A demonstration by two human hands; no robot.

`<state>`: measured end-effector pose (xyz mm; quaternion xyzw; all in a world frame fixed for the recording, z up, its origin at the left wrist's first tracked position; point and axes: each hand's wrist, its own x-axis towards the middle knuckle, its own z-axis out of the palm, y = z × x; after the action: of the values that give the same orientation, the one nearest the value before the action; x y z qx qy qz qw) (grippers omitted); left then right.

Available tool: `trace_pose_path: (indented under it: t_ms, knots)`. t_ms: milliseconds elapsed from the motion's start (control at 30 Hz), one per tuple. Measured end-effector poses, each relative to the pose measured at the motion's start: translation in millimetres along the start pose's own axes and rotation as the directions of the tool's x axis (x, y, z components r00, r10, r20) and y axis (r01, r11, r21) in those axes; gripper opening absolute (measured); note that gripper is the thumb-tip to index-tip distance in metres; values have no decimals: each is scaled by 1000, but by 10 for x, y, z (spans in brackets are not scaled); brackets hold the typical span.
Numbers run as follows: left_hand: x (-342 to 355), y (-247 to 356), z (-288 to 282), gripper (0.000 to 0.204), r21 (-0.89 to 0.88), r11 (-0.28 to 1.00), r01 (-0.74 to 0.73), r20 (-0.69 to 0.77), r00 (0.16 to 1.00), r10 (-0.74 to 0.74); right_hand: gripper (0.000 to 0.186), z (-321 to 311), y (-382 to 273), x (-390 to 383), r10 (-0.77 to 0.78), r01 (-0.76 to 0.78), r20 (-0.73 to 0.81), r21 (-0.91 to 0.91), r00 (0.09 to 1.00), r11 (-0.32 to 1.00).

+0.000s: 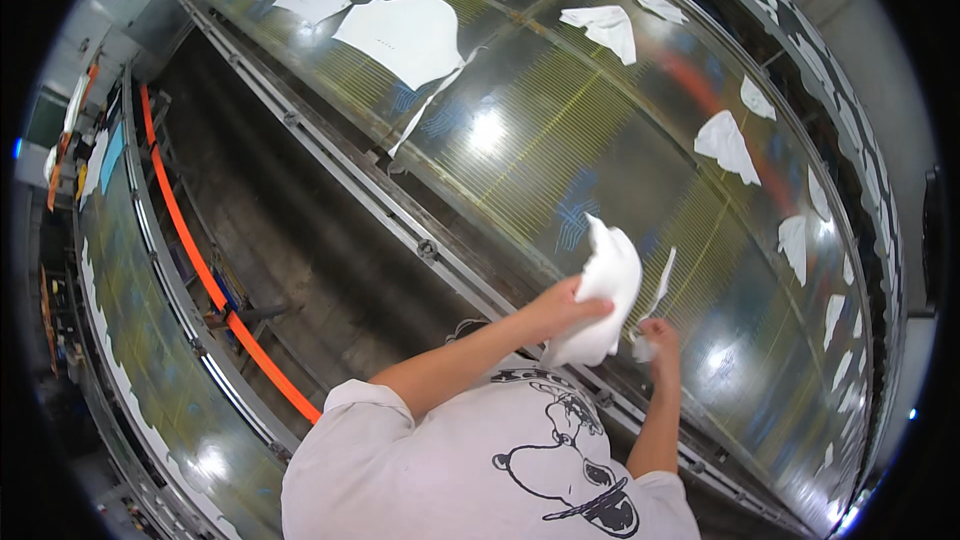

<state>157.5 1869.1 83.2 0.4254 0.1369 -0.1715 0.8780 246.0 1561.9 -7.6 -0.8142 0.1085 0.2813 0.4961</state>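
Observation:
My left hand (574, 310) is closed around a white cut fabric piece (612, 275), which stands up and bends over the edge of the long table (440, 205). To its right my right hand (657, 337) pinches a narrow white fabric strip (665, 280), its free end pointing up and away from me. Part of the strip is bunched in my fingers. Farther off, a large white fabric piece (405, 38) lies flat on the table, with another thin white strip (430, 105) trailing beside it toward the near edge.
Several more white fabric pieces (727, 145) lie along the table's far side and at its far left. A metal rail (390, 225) runs along the near edge. Leftward, past a dark floor gap, an orange bar (200, 260) runs beside a second table (150, 340).

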Motion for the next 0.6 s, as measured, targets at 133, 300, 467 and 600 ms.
trace_pose_path:
  t_ms: [133,300,467,600]
  knots:
    - [109,-90,197,57,-45,996,74,188,980,-64,26,304,-172,-216,-64,49,204,77,977,996]
    - [367,-277,289,66,150,987,56,238,967,-91,30,266,-704,-475,-18,-140,314,473,949,870]
    - [557,-415,299,70,282,959,2,250,965,-76,23,-34,-928,-473,-24,-193,446,433,895,881]
    - [739,-447,284,68,623,781,-47,187,978,-89,19,-252,-1075,-423,31,-113,369,203,929,973]
